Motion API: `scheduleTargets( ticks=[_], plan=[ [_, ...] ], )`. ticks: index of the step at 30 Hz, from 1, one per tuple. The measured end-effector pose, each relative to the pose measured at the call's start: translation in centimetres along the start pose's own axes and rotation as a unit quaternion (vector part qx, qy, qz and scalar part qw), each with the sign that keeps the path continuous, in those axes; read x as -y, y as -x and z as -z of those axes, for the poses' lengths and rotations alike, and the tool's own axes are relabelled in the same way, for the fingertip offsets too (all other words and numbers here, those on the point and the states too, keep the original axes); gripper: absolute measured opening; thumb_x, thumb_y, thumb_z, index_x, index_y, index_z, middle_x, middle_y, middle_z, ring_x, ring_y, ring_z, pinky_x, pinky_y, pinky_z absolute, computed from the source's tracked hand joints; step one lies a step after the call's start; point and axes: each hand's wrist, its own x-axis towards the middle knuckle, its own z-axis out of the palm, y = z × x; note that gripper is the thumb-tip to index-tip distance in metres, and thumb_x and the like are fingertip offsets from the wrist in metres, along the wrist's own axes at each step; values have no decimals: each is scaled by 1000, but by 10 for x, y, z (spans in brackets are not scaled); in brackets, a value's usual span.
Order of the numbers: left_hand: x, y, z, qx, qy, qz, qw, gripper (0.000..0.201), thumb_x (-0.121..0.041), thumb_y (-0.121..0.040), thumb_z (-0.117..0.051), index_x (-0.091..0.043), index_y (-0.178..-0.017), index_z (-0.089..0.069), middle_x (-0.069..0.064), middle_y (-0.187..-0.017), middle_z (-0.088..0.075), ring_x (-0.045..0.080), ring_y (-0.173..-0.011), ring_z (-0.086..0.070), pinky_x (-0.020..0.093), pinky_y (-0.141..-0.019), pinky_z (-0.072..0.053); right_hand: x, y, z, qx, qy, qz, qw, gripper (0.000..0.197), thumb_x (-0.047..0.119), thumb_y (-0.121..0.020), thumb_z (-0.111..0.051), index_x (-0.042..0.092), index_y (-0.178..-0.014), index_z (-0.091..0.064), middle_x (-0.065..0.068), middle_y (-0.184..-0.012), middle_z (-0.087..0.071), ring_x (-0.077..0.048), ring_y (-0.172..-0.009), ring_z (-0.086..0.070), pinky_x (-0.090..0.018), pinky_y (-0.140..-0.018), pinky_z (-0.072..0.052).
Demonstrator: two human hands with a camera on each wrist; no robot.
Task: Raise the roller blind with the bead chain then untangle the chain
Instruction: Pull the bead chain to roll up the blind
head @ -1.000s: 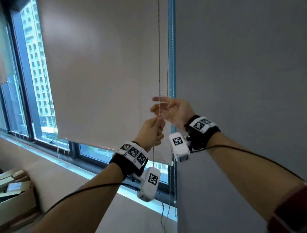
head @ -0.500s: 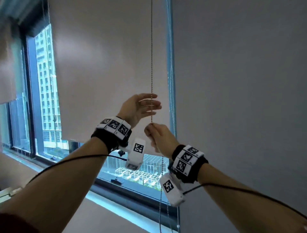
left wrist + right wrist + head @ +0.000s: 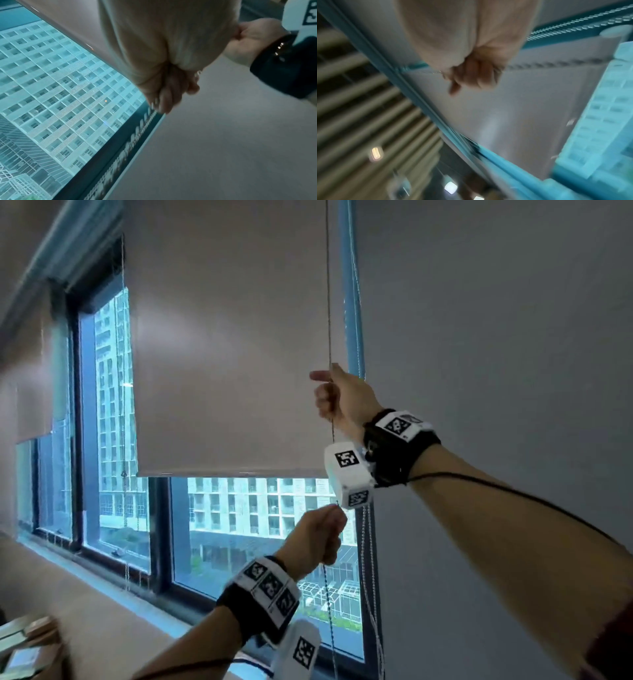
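Note:
The beige roller blind [image 3: 233, 354] hangs partly raised, its bottom bar [image 3: 233, 473] about halfway up the window. A thin bead chain [image 3: 329, 302] runs down its right edge. My right hand [image 3: 329, 395] grips the chain high up in a fist, with one finger pointing left. My left hand [image 3: 325, 529] pinches the same chain lower down, below the bottom bar, and the chain hangs on beneath it. The left wrist view shows the left hand [image 3: 171, 88] curled, with beads at the thumb. In the blurred right wrist view the right hand [image 3: 474, 77] is fisted on the chain.
A second blind [image 3: 496, 337] on the right is fully lowered. Pale bead chains [image 3: 371, 577] hang beside it, close to mine. A dark window frame [image 3: 161, 542] and pale sill [image 3: 85, 577] lie below. Cardboard boxes [image 3: 27, 645] sit at the lower left.
The hands swapped places twice along the chain: the right hand now grips above and the left hand has pulled down below it. More window shows under the blind.

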Motion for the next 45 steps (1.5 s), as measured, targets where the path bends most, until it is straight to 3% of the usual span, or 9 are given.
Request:
scheduleTargets(
  ticks=[3,8,14,20,25,32,36,40,45],
  plan=[
    [-26,-9,24,-11,-12,-45,999,15,-23,-80,-51,-12,-85,-60,0,-68,-66,17,-63,-60,26,-60,-49,-21,0,-11,-2,124,54,991,37,22,-104,-31,16,-71,-47,12,-38,-33,-3,-30,-26,-14,-35,-22],
    [-141,-53,58,-45,81,-101,991,41,-30,-96,-28,-4,-116,-53,16,-96,-69,28,-84,-65,39,-81,-49,-65,39,-5,93,254,69,960,41,20,-104,-33,17,-65,-41,12,-41,-34,-1,-32,-29,-17,-39,-26],
    [-145,-67,31,-129,-56,-142,980,29,-15,-95,-32,-19,-66,-34,-11,-46,-27,7,-38,-18,16,-39,-14,-81,62,29,241,197,-100,945,24,15,-96,-47,6,-78,-60,-11,-64,-59,-9,-51,-57,-25,-63,-47],
    [-84,-48,3,-66,-43,-69,995,30,-20,-98,-26,-21,-69,-33,-7,-53,-25,6,-36,-19,17,-35,-14,21,-20,29,56,-26,-14,998,45,21,-96,-26,-5,-119,-56,-19,-94,-66,-28,-86,-63,-39,-88,-46],
    [-30,-40,3,-36,-33,-32,998,33,-26,-98,-35,-19,-67,-39,-5,-53,-33,8,-40,-24,19,-41,-20,43,-60,3,-23,94,78,992,34,21,-101,-33,7,-87,-60,0,-54,-42,-12,-41,-38,-24,-44,-30],
    [-86,-60,55,-76,16,-75,994,27,-26,-83,-39,-8,-94,-57,13,-90,-66,34,-89,-60,48,-82,-48,32,-48,-21,-1,164,159,973,36,14,-103,-33,13,-71,-51,0,-57,-35,0,-29,-30,-16,-32,-26],
    [-152,-69,66,-104,65,-112,986,42,-34,-93,-25,-10,-92,-58,9,-75,-60,22,-66,-58,28,-58,-48,-7,-29,-31,-5,192,135,972,34,14,-99,-36,3,-72,-55,-4,-57,-41,-11,-44,-40,-23,-48,-33],
    [-193,-82,68,-74,27,-122,989,59,-52,-94,-31,-6,-124,-51,19,-106,-66,33,-96,-66,41,-85,-51,-57,19,-21,64,192,93,975,36,17,-104,-33,5,-74,-49,-4,-53,-32,-2,-32,-28,-17,-36,-23],
    [-199,-89,61,-94,-31,-104,990,29,-29,-98,-36,-7,-99,-54,-2,-57,-41,11,-45,-37,23,-42,-36,-102,57,6,183,203,12,962,36,21,-104,-35,14,-72,-52,-1,-53,-31,-5,-35,-27,-19,-37,-25]
  ],
)
